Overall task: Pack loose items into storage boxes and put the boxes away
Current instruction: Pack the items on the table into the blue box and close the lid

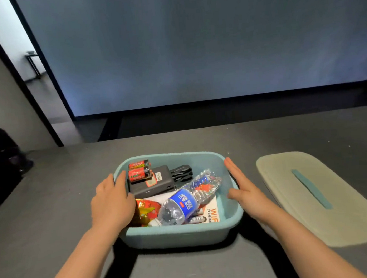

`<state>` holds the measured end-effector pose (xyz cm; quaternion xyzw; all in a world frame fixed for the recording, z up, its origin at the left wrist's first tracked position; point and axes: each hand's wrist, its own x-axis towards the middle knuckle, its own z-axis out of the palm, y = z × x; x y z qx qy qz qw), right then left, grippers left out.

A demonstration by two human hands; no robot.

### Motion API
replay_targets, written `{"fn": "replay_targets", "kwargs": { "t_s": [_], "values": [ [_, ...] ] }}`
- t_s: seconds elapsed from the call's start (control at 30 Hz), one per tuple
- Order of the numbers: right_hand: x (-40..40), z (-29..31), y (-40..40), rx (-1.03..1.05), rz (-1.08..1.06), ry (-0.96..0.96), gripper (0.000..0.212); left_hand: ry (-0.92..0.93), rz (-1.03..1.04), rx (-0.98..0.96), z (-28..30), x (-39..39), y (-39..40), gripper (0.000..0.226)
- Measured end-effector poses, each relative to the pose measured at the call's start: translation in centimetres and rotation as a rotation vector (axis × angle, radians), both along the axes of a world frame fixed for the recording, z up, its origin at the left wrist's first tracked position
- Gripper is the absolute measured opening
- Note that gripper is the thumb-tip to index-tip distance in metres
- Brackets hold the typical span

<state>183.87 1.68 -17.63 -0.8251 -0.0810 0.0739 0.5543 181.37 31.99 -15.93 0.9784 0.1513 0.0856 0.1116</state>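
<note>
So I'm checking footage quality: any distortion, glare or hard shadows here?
Head view: wide-angle bend bows the table edge and door frame; soft overall, bottle label legible; bright doorway blown out at upper left; a dark shadow under the box and both forearms.

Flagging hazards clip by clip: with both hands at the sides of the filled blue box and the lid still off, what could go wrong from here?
1. The water bottle lies slanted on top of the other items; it may sit too high for the lid to close.
2. The left hand and right hand rest flat at the box rim; lifted so, it could slip.
3. The two batteries lie loose on the power bank and might roll.
</note>
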Motion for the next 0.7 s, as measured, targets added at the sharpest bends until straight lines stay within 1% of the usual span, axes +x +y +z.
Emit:
{"fn": "replay_targets", "kwargs": {
  "t_s": [0.07,0.13,0.27,0.3,0.4,0.43,0.47,0.53,0.57,0.6,0.67,0.7],
  "values": [
    [1.8,0.4,-1.0,-0.009,0.053,0.022,0.084,-0.037,-0.005,0.025,-0.6,-1.3,-1.2,0.060],
    [3.2,0.9,-1.5,-0.042,0.076,0.038,0.084,-0.055,-0.043,0.032,-1.3,-2.3,-2.3,0.062],
    [3.4,0.8,-1.6,-0.052,0.057,0.003,0.077,-0.180,-0.023,-0.072,-1.2,-2.2,-2.6,0.053],
    [3.1,0.4,-1.7,-0.037,0.044,-0.016,0.072,-0.181,-0.006,-0.141,-1.4,-1.8,-1.9,0.052],
    [2.0,-0.5,-2.4,-0.041,0.056,-0.027,0.059,-0.128,0.034,-0.471,-1.7,-1.6,0.3,0.052],
    [1.7,-0.8,-2.7,-0.059,0.076,-0.018,0.058,-0.121,0.059,-0.510,-2.0,-1.6,0.8,0.049],
    [1.6,-0.9,-3.1,-0.086,0.095,-0.015,0.057,-0.114,0.083,-0.445,-2.2,-1.5,1.1,0.045],
    [1.5,-1.1,-3.7,-0.138,0.116,-0.009,0.058,-0.147,0.083,-0.108,-2.0,-1.3,0.3,0.043],
    [1.5,-1.2,-3.9,-0.140,0.118,-0.008,0.058,-0.212,0.037,0.011,-1.6,-1.2,-0.6,0.042],
    [1.4,-1.2,-4.2,-0.124,0.111,-0.016,0.057,-0.292,-0.031,0.019,-1.0,-1.3,-2.3,0.042],
    [1.2,-1.2,-5.0,-0.111,0.052,-0.048,0.052,-0.376,-0.194,-0.152,-0.2,-1.6,-6.5,0.046],
    [1.3,-1.4,-5.8,-0.147,-0.001,-0.070,0.050,-0.376,-0.272,-0.253,0.1,-1.6,-9.0,0.046]
  ]
}}
